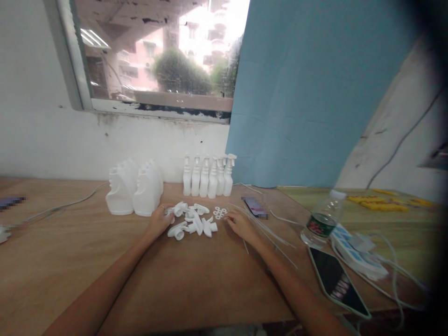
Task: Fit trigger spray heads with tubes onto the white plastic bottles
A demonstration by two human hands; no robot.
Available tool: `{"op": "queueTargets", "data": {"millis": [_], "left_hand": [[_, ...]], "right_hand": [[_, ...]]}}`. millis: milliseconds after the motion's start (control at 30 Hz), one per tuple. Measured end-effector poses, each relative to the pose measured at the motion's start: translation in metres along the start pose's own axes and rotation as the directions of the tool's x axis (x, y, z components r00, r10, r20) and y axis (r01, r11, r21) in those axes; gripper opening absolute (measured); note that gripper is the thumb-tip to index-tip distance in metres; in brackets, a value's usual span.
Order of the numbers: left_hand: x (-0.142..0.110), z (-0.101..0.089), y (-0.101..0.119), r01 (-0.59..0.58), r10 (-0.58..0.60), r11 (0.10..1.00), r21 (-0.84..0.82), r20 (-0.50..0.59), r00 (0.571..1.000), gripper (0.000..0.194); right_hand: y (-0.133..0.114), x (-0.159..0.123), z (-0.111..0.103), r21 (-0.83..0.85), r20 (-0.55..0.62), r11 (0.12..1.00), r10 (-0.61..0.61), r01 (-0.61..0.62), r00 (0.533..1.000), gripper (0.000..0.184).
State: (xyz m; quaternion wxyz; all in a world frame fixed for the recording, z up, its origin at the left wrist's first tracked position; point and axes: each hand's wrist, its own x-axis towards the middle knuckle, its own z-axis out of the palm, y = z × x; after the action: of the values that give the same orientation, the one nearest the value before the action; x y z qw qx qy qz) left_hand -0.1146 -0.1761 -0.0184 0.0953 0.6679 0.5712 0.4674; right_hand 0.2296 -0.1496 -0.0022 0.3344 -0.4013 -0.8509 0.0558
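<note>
Left hand [161, 221] of mine curls at the near end of the white spray tops [196, 219], on the table [182, 284]; I cannot tell if it pinches one. My right hand [241, 225] has bent fingers by the little white rings [220, 213], and I cannot tell if they hold any. Thin tubes [276, 236] lie in the way by my right arm. White bottles [206, 179] stand behind, and big jugs [121, 193] stand left.
</note>
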Motion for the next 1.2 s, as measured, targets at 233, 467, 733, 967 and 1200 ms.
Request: {"op": "queueTargets", "data": {"millis": [233,467,733,967,1200], "left_hand": [[-0.008,-0.004,0.021,-0.032,0.047,0.982,-0.187,0.072,0.996,0.037],[-0.044,0.013,0.056,-0.113,0.16,0.974,-0.198,0.241,0.957,0.032],[-0.052,0.018,0.05,-0.328,0.337,0.941,-0.084,0.326,0.883,0.022],[-0.047,0.015,0.042,-0.379,0.367,0.924,-0.045,0.386,0.847,0.021],[-0.051,0.005,0.058,-0.415,0.421,0.904,-0.103,0.389,0.82,0.026]], "right_hand": [[-0.065,0.027,0.006,0.219,-0.198,0.968,-0.079,0.123,0.977,0.02],[-0.093,0.003,0.021,0.316,-0.29,0.905,-0.192,0.284,0.937,0.025],[-0.091,-0.014,0.024,0.2,0.036,0.888,-0.43,0.415,0.902,0.035],[-0.086,-0.014,0.027,0.283,0.063,0.917,-0.31,0.281,0.949,0.031],[-0.086,-0.013,0.03,0.268,0.078,0.918,-0.323,0.292,0.943,0.022]]}}
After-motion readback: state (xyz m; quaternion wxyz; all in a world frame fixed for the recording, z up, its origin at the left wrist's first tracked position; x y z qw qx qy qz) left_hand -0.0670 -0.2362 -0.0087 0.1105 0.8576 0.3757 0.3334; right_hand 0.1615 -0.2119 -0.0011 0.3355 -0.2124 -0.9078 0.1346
